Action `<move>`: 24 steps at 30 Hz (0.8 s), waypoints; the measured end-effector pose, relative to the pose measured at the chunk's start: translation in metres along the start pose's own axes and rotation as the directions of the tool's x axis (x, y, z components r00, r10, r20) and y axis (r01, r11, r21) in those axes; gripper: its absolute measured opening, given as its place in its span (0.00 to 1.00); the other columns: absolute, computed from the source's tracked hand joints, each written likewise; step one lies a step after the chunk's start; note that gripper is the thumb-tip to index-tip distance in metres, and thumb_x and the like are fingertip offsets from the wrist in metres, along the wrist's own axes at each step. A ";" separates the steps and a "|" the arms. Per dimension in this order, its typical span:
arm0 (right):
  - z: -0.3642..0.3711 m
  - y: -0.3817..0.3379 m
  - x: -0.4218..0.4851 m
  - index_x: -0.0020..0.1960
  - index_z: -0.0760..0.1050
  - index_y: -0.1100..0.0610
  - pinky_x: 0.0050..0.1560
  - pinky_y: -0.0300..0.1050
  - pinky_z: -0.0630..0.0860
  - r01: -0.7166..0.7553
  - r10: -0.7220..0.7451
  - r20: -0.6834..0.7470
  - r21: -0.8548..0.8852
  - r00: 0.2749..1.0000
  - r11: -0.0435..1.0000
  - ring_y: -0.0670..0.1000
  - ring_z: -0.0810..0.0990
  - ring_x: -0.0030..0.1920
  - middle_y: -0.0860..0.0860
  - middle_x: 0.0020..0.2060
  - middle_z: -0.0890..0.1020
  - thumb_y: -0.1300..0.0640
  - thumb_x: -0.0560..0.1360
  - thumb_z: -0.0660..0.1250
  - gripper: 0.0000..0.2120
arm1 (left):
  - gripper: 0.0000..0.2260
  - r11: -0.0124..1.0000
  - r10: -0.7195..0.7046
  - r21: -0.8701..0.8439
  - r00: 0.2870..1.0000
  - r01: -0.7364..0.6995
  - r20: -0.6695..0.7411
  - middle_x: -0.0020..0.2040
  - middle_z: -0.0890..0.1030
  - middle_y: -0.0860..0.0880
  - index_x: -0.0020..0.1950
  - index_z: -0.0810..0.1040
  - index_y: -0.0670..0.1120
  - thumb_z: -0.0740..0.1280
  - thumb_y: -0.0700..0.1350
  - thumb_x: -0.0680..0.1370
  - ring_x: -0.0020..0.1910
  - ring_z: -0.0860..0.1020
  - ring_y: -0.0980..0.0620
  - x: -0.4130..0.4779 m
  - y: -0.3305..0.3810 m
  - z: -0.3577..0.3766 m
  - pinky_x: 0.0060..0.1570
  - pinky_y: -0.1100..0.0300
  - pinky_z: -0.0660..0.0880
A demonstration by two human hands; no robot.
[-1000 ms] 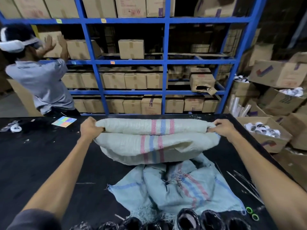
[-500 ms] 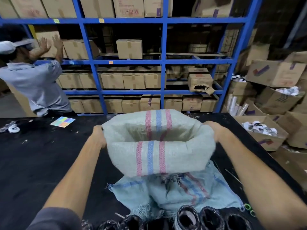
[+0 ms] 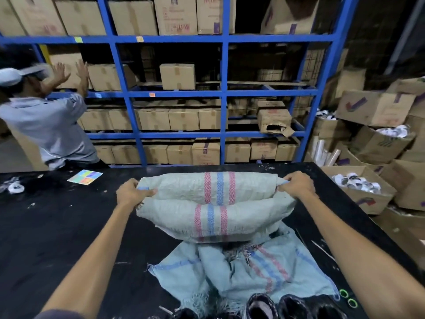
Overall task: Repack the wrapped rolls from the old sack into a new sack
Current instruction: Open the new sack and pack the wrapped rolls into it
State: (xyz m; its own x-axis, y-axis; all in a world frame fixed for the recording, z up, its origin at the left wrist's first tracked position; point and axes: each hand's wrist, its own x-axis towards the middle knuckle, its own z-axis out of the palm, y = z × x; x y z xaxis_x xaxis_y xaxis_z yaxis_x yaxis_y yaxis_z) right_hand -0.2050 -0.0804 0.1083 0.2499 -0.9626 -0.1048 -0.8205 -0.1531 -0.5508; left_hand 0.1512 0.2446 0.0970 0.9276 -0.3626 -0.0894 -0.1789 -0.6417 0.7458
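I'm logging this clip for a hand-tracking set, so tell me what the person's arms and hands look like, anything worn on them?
Both forearms are bare. The left hand and right hand show no gloves, and no rings, watch or bands that I can make out. The only clothing visible is a dark grey sleeve at the bottom edge on the left arm. The right arm's upper part is out of frame.

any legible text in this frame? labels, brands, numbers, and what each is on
None can be read for sure.
Red print on top-shelf carton: blurred.
Purple and red marks on bottom-shelf cartons: too small.
Purple tick logo on carton at right: a sign, no words legible.
Shelf tags: no legible text.
Coloured card on table: no text visible.
Sacks: stripes only.
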 end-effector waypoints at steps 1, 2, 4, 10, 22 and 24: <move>0.005 -0.007 -0.006 0.50 0.84 0.51 0.50 0.48 0.80 -0.032 0.033 -0.073 0.007 0.997 0.999 0.59 0.82 0.53 0.56 0.52 0.84 0.53 0.67 0.77 0.12 | 0.20 0.996 0.029 0.085 0.998 -0.024 -0.061 0.43 0.81 0.43 0.43 0.74 0.42 0.80 0.53 0.67 0.45 0.80 0.43 -0.004 0.003 0.005 0.37 0.54 0.72; 0.013 -0.013 -0.009 0.52 0.84 0.55 0.50 0.49 0.81 -0.072 0.077 -0.143 0.041 0.987 0.997 0.60 0.82 0.53 0.58 0.53 0.83 0.55 0.70 0.74 0.11 | 0.18 0.996 0.018 0.086 0.993 -0.008 -0.114 0.44 0.80 0.42 0.45 0.76 0.41 0.78 0.52 0.71 0.49 0.81 0.40 -0.011 0.009 0.011 0.39 0.53 0.72; 0.024 -0.036 -0.026 0.57 0.80 0.61 0.53 0.52 0.80 -0.114 0.135 -0.178 0.124 0.975 0.986 0.62 0.81 0.56 0.61 0.56 0.81 0.60 0.74 0.70 0.13 | 0.16 0.996 -0.089 -0.032 0.981 0.085 -0.170 0.54 0.79 0.38 0.55 0.77 0.37 0.74 0.47 0.76 0.57 0.79 0.36 -0.019 0.019 0.026 0.47 0.50 0.75; 0.047 -0.053 -0.029 0.60 0.75 0.61 0.51 0.48 0.73 -0.209 0.068 0.286 0.498 0.956 0.842 0.57 0.76 0.53 0.55 0.49 0.77 0.55 0.79 0.58 0.14 | 0.20 0.846 -0.164 -0.464 0.956 0.264 0.245 0.67 0.76 0.37 0.70 0.72 0.37 0.57 0.42 0.80 0.51 0.78 0.42 -0.005 0.030 0.046 0.44 0.51 0.76; -0.052 -0.009 -0.045 0.64 0.78 0.59 0.44 0.48 0.84 -0.327 -0.264 0.631 0.661 0.730 0.675 0.55 0.86 0.48 0.58 0.53 0.86 0.50 0.60 0.84 0.35 | 0.39 0.788 -0.008 -0.495 0.811 0.365 0.585 0.57 0.84 0.41 0.62 0.80 0.40 0.86 0.51 0.55 0.55 0.83 0.46 0.011 -0.027 -0.047 0.60 0.49 0.76; -0.056 -0.017 -0.051 0.62 0.76 0.60 0.37 0.38 0.81 -0.114 -0.206 0.586 0.461 0.783 0.880 0.50 0.82 0.46 0.54 0.50 0.83 0.58 0.66 0.82 0.28 | 0.44 0.936 -0.073 -0.272 0.881 0.221 0.467 0.56 0.83 0.40 0.63 0.75 0.41 0.87 0.48 0.51 0.54 0.82 0.44 0.006 -0.022 -0.043 0.56 0.48 0.79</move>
State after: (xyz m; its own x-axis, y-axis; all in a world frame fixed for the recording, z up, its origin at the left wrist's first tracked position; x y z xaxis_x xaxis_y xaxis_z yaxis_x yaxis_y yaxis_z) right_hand -0.2329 -0.0412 0.1697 0.6664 -0.5913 -0.4541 -0.5133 0.0779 -0.8547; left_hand 0.1744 0.2858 0.1078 0.6777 -0.5884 -0.4410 0.1269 -0.4971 0.8583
